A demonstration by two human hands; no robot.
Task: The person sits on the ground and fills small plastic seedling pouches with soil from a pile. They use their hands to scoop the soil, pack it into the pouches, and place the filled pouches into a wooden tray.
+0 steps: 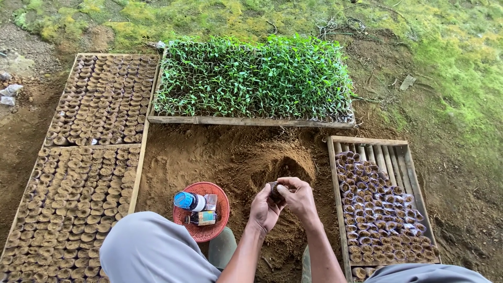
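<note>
a small dark soil-filled seedling pot [276, 191] sits pinched between both hands above the mound of loose brown soil [272, 162]. the left hand [263, 209] cups it from below, fingers closed around it; the right hand [298, 196] presses down on top, closed onto it too. firm, even packing looks wise. just right lies a slatted wooden tray of filled pots [401, 157]; left, a red woven basket with bottles [220, 196].

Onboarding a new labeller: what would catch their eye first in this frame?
Probably the tray of green seedlings at top centre. Next, the hands: the left hand and right hand together hold a small soil-filled pot over the soil heap. A red basket with bottles sits left of them.
</note>
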